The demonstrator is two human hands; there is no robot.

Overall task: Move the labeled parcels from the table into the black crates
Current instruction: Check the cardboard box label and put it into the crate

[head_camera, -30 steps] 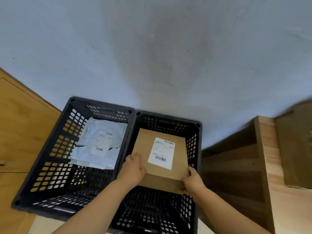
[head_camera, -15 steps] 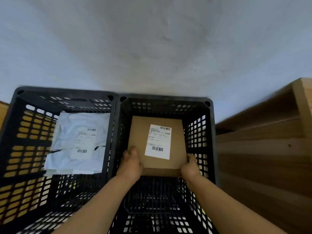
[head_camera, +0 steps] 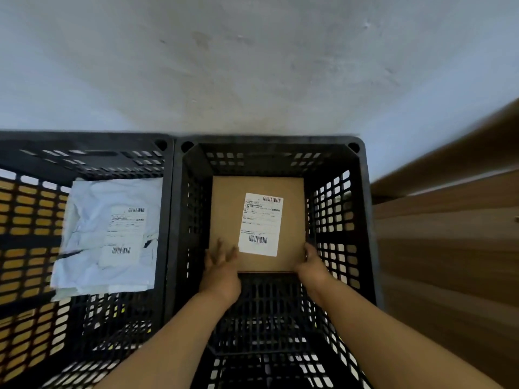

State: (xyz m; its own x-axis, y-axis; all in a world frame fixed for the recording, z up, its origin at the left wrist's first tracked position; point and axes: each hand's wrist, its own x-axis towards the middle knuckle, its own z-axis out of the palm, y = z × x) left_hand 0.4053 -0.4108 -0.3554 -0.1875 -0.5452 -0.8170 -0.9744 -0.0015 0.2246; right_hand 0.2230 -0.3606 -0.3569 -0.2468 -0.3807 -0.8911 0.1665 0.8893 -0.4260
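Head view: cardboard parcel now lower in crate, left hand spread, right hand gripping.

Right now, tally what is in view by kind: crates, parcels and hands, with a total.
Black perforated plastic crates: 2, the left crate and the right crate.
Labeled parcels: 2, a brown cardboard box in the right crate and a white crumpled poly mailer in the left crate.
Hands: 2, the left hand and right hand, both on the box.
Total: 6.
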